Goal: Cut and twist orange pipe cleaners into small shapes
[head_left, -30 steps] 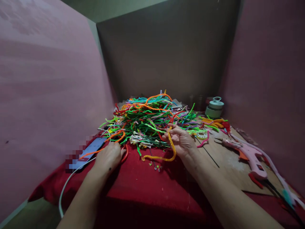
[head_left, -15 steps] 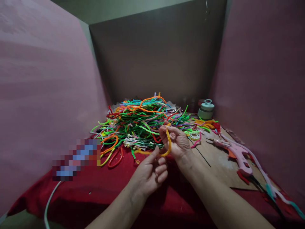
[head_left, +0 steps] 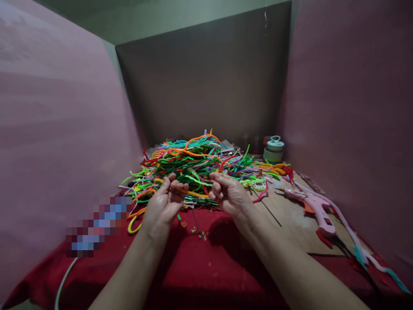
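Observation:
A yellow-orange pipe cleaner point(head_left: 197, 195) stretches nearly level between my two hands. My left hand point(head_left: 165, 200) is closed on it, thumb and fingers pinching, with one end poking out to the left. On the other side my right hand point(head_left: 227, 192) pinches it with curled fingers. Just behind the hands rises a heap of pipe cleaners point(head_left: 190, 157) in green, orange, red, blue and purple. Below them, a thin dark stem point(head_left: 196, 221) and small coloured scraps point(head_left: 204, 236) lie on the red cloth point(head_left: 206, 267).
To the right, a pink glue gun point(head_left: 318, 209) lies on a brown board point(head_left: 274, 206). A pale green lidded jar point(head_left: 273, 150) and a white ring-shaped disc point(head_left: 259, 185) stand near the heap. A blurred-out item point(head_left: 103, 226) with a white cord point(head_left: 63, 280) is at left. Pink walls flank the table.
My hands have moved apart, the left going left and up. The pipe cleaner, bent upward before, is now drawn out almost straight. The whole view has shifted slightly.

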The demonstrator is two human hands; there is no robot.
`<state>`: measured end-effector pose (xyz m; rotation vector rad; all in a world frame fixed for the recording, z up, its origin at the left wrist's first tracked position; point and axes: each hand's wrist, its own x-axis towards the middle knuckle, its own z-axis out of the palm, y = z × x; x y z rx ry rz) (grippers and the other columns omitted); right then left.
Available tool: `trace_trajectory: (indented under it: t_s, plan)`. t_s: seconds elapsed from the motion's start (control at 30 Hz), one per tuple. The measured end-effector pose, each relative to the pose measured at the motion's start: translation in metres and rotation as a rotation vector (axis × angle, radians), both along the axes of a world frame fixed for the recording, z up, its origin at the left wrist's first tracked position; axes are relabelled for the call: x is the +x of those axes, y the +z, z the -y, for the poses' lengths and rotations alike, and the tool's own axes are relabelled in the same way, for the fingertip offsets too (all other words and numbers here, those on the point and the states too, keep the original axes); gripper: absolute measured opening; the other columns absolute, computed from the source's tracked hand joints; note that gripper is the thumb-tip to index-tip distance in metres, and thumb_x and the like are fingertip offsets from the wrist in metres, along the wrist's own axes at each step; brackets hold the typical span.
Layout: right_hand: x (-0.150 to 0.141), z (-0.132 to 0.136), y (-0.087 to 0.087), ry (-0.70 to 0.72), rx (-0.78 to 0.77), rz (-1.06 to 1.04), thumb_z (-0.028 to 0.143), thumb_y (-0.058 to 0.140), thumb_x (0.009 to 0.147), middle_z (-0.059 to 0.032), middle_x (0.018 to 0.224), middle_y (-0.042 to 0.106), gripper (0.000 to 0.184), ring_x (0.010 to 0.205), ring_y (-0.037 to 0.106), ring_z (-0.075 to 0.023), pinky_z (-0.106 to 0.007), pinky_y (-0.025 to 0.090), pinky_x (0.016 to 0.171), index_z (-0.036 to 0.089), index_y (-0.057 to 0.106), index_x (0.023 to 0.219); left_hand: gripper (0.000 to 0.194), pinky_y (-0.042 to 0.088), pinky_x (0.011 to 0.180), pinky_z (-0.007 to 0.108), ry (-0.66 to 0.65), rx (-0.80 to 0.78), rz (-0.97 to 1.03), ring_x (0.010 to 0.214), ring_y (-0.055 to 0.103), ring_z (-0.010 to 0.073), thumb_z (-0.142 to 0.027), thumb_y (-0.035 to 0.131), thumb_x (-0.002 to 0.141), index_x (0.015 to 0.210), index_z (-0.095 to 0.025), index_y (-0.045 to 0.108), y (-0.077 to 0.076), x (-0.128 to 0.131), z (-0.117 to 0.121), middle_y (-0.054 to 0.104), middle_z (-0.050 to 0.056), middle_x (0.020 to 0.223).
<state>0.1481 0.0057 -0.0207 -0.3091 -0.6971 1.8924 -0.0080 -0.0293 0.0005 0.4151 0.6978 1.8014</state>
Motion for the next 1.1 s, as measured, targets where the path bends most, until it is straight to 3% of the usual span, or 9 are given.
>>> trace_trajectory:
  t_s: [0.13,0.23,0.33,0.5,0.63,0.77,0.9,0.97,1.1]
  plan:
    - [-0.002,0.004,0.000,0.053,0.041,0.033,0.020,0.060,0.071,0.0077,0.040,0.042,0.013,0.034,0.028,-0.0028,-0.021,0.036,0.042,0.010,0.062,0.078,0.020,0.029,0.034,0.016,-0.059,0.154,-0.116,0.032,0.031,0.0029,-0.017,0.037,0.089,0.080,-0.011,0.055,0.018,-0.005,-0.007,0.035,-0.008,0.045]
    - [-0.003,0.006,0.001,0.037,0.066,0.058,0.018,0.059,0.068,0.0079,0.041,0.039,0.016,0.036,0.028,-0.0029,-0.020,0.035,0.042,0.008,0.063,0.080,0.011,0.028,0.033,0.016,-0.055,0.187,-0.325,0.033,0.033,0.0032,-0.016,0.046,0.083,0.085,-0.013,0.056,0.023,0.001,-0.011,0.044,-0.006,0.050]
    - [-0.004,0.006,0.000,0.000,0.099,0.097,0.016,0.060,0.067,0.0078,0.043,0.038,0.016,0.037,0.028,-0.0031,-0.019,0.032,0.040,0.008,0.063,0.080,0.012,0.024,0.032,0.015,-0.056,0.186,-0.542,0.032,0.031,0.0031,-0.021,0.054,0.078,0.087,-0.015,0.058,0.017,0.011,-0.014,0.047,-0.005,0.051]
    - [-0.006,0.004,-0.005,0.065,0.147,0.175,0.023,0.061,0.069,0.0063,0.047,0.046,0.016,0.033,0.026,-0.0020,-0.016,0.023,0.032,0.012,0.060,0.081,0.028,0.015,0.032,0.015,-0.426,0.052,-0.650,0.031,0.020,0.0007,-0.037,0.058,0.075,0.090,-0.013,0.061,-0.004,0.020,-0.014,0.032,-0.009,0.044]
    - [-0.008,0.006,-0.009,0.087,0.142,0.223,0.025,0.062,0.068,0.0060,0.046,0.048,0.016,0.032,0.025,-0.0016,-0.015,0.021,0.030,0.013,0.058,0.077,0.035,0.014,0.033,0.014,-0.521,0.024,-0.726,0.033,0.023,-0.0003,-0.034,0.063,0.072,0.099,-0.012,0.062,-0.010,0.022,-0.010,0.040,-0.006,0.046]
    - [-0.009,0.007,-0.010,0.101,0.108,0.252,0.025,0.064,0.066,0.0062,0.047,0.049,0.018,0.032,0.026,-0.0022,-0.016,0.025,0.031,0.014,0.058,0.078,0.031,0.023,0.033,0.015,-0.501,0.019,-0.689,0.033,0.036,0.0025,-0.031,0.065,0.069,0.093,-0.012,0.063,-0.010,0.025,-0.008,0.053,-0.001,0.052]
    - [-0.011,0.007,-0.013,0.020,0.172,0.307,0.027,0.067,0.065,0.0035,0.052,0.054,0.020,0.043,0.043,-0.0051,-0.020,0.038,0.047,0.013,0.061,0.077,0.022,0.020,0.033,0.014,-0.379,0.060,-0.563,0.032,0.030,0.0013,-0.031,0.068,0.067,0.080,-0.013,0.062,-0.012,0.023,-0.010,0.038,-0.008,0.042]
    - [-0.012,0.007,-0.015,-0.031,0.217,0.353,0.029,0.066,0.065,0.0016,0.056,0.057,0.020,0.050,0.049,-0.0064,-0.021,0.039,0.055,0.012,0.062,0.075,0.019,0.017,0.032,0.013,-0.324,0.101,-0.466,0.031,0.023,0.0003,-0.030,0.067,0.069,0.078,-0.015,0.060,-0.013,0.020,-0.013,0.027,-0.011,0.040]
    - [-0.016,0.009,-0.019,-0.035,0.294,0.407,0.034,0.061,0.070,0.0001,0.060,0.057,0.023,0.055,0.049,-0.0078,-0.024,0.037,0.061,0.011,0.064,0.074,0.017,0.021,0.033,0.012,-0.222,0.155,-0.325,0.034,0.027,0.0008,-0.028,0.067,0.070,0.078,-0.016,0.057,-0.015,0.016,-0.019,0.036,-0.009,0.046]
